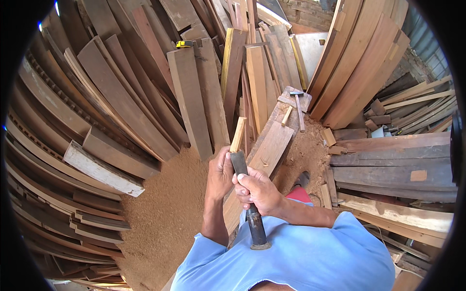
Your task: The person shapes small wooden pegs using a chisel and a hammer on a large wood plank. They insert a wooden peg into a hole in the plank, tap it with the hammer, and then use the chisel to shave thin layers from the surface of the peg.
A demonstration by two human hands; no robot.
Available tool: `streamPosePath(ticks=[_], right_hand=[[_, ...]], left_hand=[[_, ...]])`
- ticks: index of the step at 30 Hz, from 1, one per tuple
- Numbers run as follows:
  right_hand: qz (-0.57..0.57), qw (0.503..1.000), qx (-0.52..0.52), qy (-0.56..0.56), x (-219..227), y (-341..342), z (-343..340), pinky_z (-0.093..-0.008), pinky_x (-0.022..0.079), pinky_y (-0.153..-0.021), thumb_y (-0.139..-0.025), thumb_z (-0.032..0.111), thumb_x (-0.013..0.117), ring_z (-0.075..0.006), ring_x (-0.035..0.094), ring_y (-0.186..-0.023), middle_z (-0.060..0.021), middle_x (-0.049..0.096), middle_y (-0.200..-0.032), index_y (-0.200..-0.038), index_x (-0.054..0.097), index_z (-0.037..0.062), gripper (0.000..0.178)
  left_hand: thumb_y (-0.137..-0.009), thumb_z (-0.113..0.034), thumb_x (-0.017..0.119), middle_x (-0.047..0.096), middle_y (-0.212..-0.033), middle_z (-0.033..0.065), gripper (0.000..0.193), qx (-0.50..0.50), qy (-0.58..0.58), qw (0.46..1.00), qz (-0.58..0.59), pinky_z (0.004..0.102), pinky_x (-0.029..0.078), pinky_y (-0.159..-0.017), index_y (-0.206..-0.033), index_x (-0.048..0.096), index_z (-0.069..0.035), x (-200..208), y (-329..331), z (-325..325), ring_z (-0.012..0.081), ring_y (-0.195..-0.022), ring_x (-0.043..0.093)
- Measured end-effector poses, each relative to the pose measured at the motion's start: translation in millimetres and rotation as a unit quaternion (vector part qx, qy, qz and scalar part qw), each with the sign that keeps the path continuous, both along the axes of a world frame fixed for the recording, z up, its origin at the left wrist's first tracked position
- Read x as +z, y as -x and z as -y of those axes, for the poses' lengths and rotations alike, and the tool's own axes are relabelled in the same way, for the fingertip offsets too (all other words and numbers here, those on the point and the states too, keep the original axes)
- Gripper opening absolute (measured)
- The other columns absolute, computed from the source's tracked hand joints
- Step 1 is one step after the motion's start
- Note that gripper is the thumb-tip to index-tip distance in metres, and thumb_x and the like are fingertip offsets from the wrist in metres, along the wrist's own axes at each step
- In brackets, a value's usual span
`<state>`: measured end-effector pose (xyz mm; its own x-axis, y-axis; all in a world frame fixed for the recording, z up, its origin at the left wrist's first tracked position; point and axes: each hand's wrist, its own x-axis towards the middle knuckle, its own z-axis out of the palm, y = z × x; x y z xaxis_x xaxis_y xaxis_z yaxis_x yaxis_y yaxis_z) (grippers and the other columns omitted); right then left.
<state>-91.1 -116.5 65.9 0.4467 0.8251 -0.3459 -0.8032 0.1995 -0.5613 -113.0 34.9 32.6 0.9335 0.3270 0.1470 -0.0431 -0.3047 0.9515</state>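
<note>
A broad chisel (pixel 256 227) lies along my chest, its dark handle end against my blue shirt and its flat blade pointing away from me. My right hand (pixel 256 190) is closed around its middle. Just beyond, my left hand (pixel 221 169) is closed beside the blade, gripping a short pale wooden stick (pixel 238 133) that sticks up past the chisel's tip. The blade overlaps the stick's lower end; whether its edge touches the wood I cannot tell. Below and beyond both hands runs a long wooden board (pixel 272 148).
On the far end of the bench rest a hammer (pixel 299 111) and a small wood piece (pixel 287 116). Sawdust (pixel 160 213) covers the floor. Planks (pixel 191 104) lean all around; a yellow tape measure (pixel 184 44) sits atop one. Stacked boards (pixel 393 160) stand at right.
</note>
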Motion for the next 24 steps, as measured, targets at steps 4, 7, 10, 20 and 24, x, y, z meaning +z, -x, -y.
streamPosePath(ticks=[4,7,10,20,24], right_hand=[[0.024,1.000,-0.016,0.006,2,2,6,-0.0259,0.041,-0.049,-0.103,0.022,0.045,-0.0033,0.036,-0.049,0.0051,0.043,-0.070,-0.101,0.051,0.0102,0.013],[0.036,0.999,-0.025,0.007,2,6,9,-0.0259,0.042,-0.049,-0.103,0.021,0.045,-0.0033,0.037,-0.050,0.0044,0.043,-0.070,-0.102,0.051,0.0089,0.014],[0.074,0.996,-0.046,0.007,5,6,12,-0.0255,0.043,-0.050,-0.104,0.021,0.045,-0.0031,0.037,-0.050,0.0037,0.043,-0.070,-0.103,0.052,0.0082,0.015],[0.075,0.995,-0.056,0.018,11,-2,21,-0.0240,0.043,-0.049,-0.104,0.023,0.044,-0.0043,0.041,-0.052,0.0024,0.045,-0.069,-0.101,0.049,0.0077,0.016],[0.189,0.967,-0.170,-0.010,55,-14,64,-0.0243,0.044,-0.048,-0.105,0.023,0.045,-0.0048,0.040,-0.051,0.0013,0.043,-0.066,-0.101,0.048,0.0059,0.018]], left_hand=[[-0.109,-0.027,0.040,0.056,-0.070,0.0079,0.031,0.020,-0.032,0.999,-0.015,0.0322,0.047,-0.059,-0.113,0.061,-0.004,10,8,11,0.0125,-0.062,0.053],[-0.109,-0.028,0.041,0.055,-0.068,0.0076,0.031,0.033,-0.020,0.999,-0.017,0.0327,0.047,-0.058,-0.112,0.061,-0.005,9,14,19,0.0135,-0.060,0.052],[-0.108,-0.029,0.042,0.055,-0.067,0.0072,0.031,0.042,-0.025,0.999,-0.010,0.0325,0.046,-0.057,-0.113,0.060,-0.005,10,15,24,0.0143,-0.059,0.052],[-0.108,-0.025,0.043,0.056,-0.067,0.0104,0.027,0.035,0.022,0.999,-0.001,0.0329,0.047,-0.058,-0.105,0.060,-0.004,11,9,38,0.0172,-0.060,0.056],[-0.107,-0.021,0.041,0.054,-0.069,0.0067,0.030,-0.093,-0.035,0.988,-0.116,0.0315,0.045,-0.062,-0.090,0.059,-0.003,-62,79,60,0.0147,-0.063,0.053]])
